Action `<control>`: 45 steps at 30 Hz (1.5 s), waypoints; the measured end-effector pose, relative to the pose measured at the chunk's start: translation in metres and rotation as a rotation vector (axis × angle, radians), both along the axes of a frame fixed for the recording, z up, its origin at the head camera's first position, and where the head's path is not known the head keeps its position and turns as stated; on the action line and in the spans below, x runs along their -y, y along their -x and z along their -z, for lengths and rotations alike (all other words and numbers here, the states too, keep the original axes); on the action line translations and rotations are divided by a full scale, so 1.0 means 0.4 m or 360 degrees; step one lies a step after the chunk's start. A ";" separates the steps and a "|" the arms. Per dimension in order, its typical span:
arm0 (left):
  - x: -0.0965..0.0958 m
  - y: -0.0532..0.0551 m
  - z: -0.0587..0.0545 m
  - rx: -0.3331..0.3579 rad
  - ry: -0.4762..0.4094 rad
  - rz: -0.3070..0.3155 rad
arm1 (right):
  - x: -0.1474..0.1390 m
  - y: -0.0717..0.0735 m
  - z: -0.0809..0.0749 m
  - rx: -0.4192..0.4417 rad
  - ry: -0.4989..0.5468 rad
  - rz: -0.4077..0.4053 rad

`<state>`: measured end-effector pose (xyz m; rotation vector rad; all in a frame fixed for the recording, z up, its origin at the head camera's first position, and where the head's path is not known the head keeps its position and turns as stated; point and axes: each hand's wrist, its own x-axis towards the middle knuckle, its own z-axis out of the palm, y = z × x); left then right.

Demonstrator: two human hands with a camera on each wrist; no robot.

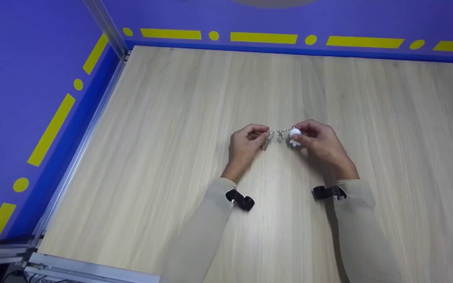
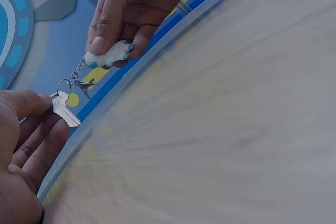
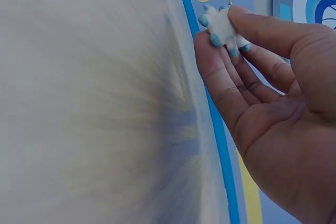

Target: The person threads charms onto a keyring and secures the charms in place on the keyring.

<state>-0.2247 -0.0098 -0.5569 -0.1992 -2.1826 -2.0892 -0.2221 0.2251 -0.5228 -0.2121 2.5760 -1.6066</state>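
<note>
A keychain is stretched between the two hands, above the wooden table. My left hand [image 1: 245, 144] pinches the head of a silver key [image 2: 65, 110] between thumb and fingers; its toothed blade points down and away. A thin metal ring links the key to a short silver chain [image 2: 80, 68], with a small metal piece [image 2: 86, 85] dangling beside it. At the chain's other end, my right hand [image 1: 324, 142] holds a small white figurine [image 3: 222, 27] with blue tips between thumb and fingers. Part of the figurine is hidden behind the right thumb.
The light wooden table [image 1: 195, 118] lies under both hands. Blue walls [image 1: 179, 15] with yellow marks stand at its back and left, with a metal frame [image 1: 92, 271] along the near left edge. Black bands [image 1: 240, 199] are on both wrists.
</note>
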 end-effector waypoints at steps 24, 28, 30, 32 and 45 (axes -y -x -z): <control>0.002 0.000 0.000 0.0025 0.0262 -0.0047 | 0.034 -0.008 0.003 -0.0143 -0.0221 0.0046; 0.002 0.000 0.000 0.0027 0.0237 -0.0041 | 0.042 -0.009 0.001 -0.0203 -0.0312 0.0051; 0.002 0.000 0.000 0.0019 0.0229 -0.0035 | 0.043 -0.008 0.002 -0.0190 -0.0333 0.0038; 0.002 0.000 0.000 0.0012 0.0220 -0.0031 | 0.043 -0.007 0.002 -0.0157 -0.0338 0.0017; 0.003 0.000 -0.002 0.0038 0.0243 -0.0044 | 0.048 -0.001 0.006 0.0042 -0.0374 -0.0053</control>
